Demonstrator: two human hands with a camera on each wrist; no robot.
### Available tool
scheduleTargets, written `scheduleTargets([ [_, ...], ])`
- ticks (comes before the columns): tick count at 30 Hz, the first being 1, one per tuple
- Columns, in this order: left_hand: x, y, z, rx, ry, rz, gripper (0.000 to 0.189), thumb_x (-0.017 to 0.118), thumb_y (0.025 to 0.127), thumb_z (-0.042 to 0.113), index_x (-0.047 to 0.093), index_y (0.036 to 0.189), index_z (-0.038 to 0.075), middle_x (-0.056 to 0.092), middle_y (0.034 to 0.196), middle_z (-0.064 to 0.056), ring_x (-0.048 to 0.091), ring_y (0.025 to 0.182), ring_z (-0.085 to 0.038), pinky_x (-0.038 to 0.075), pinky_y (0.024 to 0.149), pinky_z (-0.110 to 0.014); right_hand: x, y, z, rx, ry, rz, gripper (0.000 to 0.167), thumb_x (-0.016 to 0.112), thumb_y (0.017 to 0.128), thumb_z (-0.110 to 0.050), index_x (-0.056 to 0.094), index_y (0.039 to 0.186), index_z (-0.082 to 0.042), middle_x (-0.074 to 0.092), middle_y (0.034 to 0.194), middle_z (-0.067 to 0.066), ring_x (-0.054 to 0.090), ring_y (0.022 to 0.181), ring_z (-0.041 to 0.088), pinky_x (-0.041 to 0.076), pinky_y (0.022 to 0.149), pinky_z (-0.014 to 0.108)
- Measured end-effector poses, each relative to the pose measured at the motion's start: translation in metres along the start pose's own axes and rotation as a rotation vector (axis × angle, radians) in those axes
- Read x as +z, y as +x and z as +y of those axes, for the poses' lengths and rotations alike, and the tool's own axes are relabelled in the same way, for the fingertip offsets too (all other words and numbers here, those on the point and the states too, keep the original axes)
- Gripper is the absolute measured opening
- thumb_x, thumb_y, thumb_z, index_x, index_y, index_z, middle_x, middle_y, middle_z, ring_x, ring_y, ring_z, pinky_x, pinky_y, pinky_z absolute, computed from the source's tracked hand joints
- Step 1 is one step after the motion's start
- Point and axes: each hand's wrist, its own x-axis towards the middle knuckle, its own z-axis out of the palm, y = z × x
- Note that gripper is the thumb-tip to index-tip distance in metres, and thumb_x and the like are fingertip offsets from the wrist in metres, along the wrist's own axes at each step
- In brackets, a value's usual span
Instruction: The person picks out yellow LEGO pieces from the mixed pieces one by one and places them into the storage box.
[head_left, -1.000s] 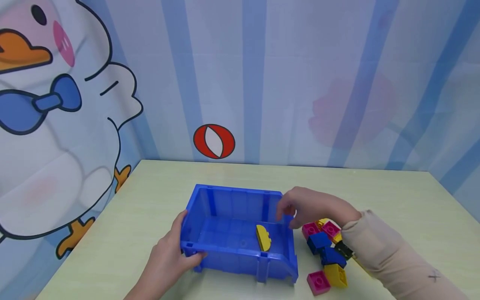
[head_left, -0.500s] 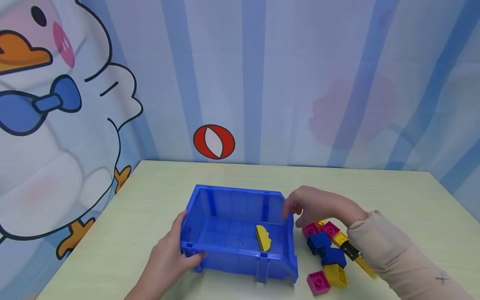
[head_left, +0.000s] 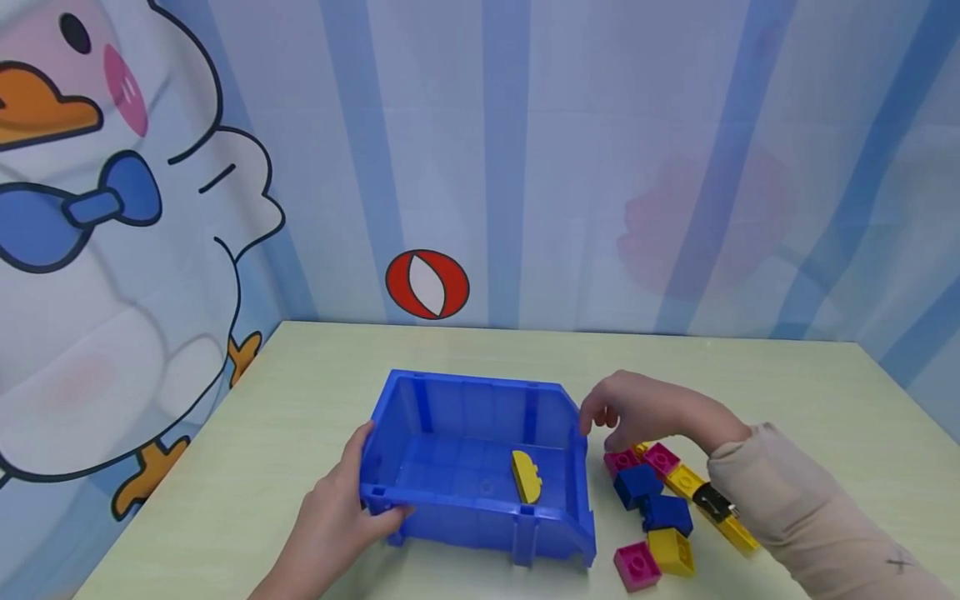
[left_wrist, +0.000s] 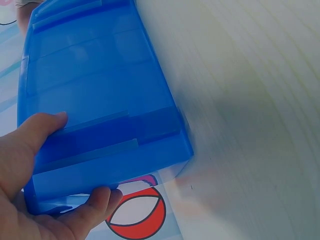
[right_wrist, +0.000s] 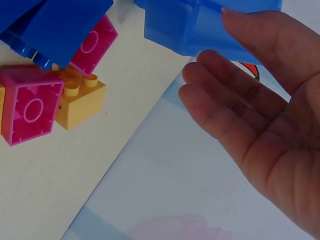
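Note:
A blue plastic bin (head_left: 450, 523) sits on the table with a yellow rounded toy brick (head_left: 527, 477) inside it. My left hand (head_left: 337, 504) grips the bin's left end, thumb in front; the left wrist view shows the thumb (left_wrist: 47, 125) and fingers on either side of its wall. My right hand (head_left: 648, 410) hovers by the bin's right rim, above the back of a brick pile. Its fingers (right_wrist: 220, 112) are loosely bent and hold nothing. Beneath and in front of it lie blue bricks (head_left: 666, 514), pink bricks (head_left: 637, 567) and yellow bricks (head_left: 671, 550).
A black piece (head_left: 714, 502) and a long yellow piece (head_left: 738, 533) lie beside the right sleeve (head_left: 795, 492). Behind the pale table (head_left: 337, 358) hangs a striped backdrop (head_left: 570, 167) with a printed duck and ball.
My right hand has moved right, from over the bin's right side to its outer edge. The sleeve has uncovered the black and long yellow pieces. The left hand and bin hold still.

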Motion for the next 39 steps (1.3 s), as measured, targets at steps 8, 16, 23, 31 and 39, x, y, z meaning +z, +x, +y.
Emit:
scheduleTargets([
  [8, -0.001, -0.001, 0.0, 0.0, -0.003, 0.006, 0.103, 0.083, 0.07, 0.027, 0.016, 0.146, 0.006, 0.041, 0.138, -0.027, 0.047, 0.116, -0.049, 0.049, 0.08, -0.056, 0.001, -0.004, 0.01, 0.0, -0.02, 0.006, 0.024, 0.076, 0.073, 0.0, 0.07, 0.09, -0.016, 0.062, 0.085, -0.006, 0.056, 0.079, 0.017, 0.052, 0.067, 0.027],
  [16, -0.002, -0.001, 0.001, -0.004, 0.0, -0.002, 0.103, 0.082, 0.07, 0.028, 0.016, 0.146, 0.006, 0.041, 0.137, -0.027, 0.047, 0.116, -0.049, 0.049, 0.081, -0.056, 0.0, -0.008, 0.018, 0.007, -0.004, 0.01, 0.025, 0.076, 0.072, 0.002, 0.071, 0.091, -0.015, 0.064, 0.086, -0.003, 0.056, 0.079, 0.019, 0.052, 0.065, 0.027],
  [23, -0.001, -0.001, 0.001, 0.008, -0.012, 0.007, 0.103, 0.082, 0.07, 0.026, 0.016, 0.146, 0.006, 0.041, 0.137, -0.027, 0.048, 0.115, -0.048, 0.05, 0.08, -0.056, 0.002, -0.008, 0.026, 0.024, 0.004, 0.022, 0.028, 0.076, 0.07, 0.004, 0.071, 0.092, -0.012, 0.065, 0.089, 0.0, 0.056, 0.082, 0.021, 0.053, 0.066, 0.028],
  [31, 0.0, 0.0, 0.0, 0.006, -0.008, 0.005, 0.103, 0.083, 0.07, 0.026, 0.017, 0.146, 0.006, 0.042, 0.137, -0.027, 0.048, 0.115, -0.048, 0.05, 0.079, -0.055, 0.007, -0.008, 0.033, 0.044, -0.011, 0.044, 0.028, 0.076, 0.069, 0.006, 0.071, 0.091, -0.011, 0.065, 0.092, -0.001, 0.058, 0.086, 0.024, 0.055, 0.069, 0.032],
  [39, -0.001, 0.0, 0.0, -0.005, -0.009, -0.001, 0.103, 0.083, 0.07, 0.027, 0.016, 0.146, 0.007, 0.042, 0.137, -0.027, 0.048, 0.115, -0.048, 0.05, 0.08, -0.056, 0.014, -0.006, 0.042, 0.093, -0.012, 0.045, 0.031, 0.075, 0.068, 0.009, 0.071, 0.091, -0.012, 0.065, 0.094, 0.0, 0.058, 0.087, 0.024, 0.055, 0.07, 0.035],
])
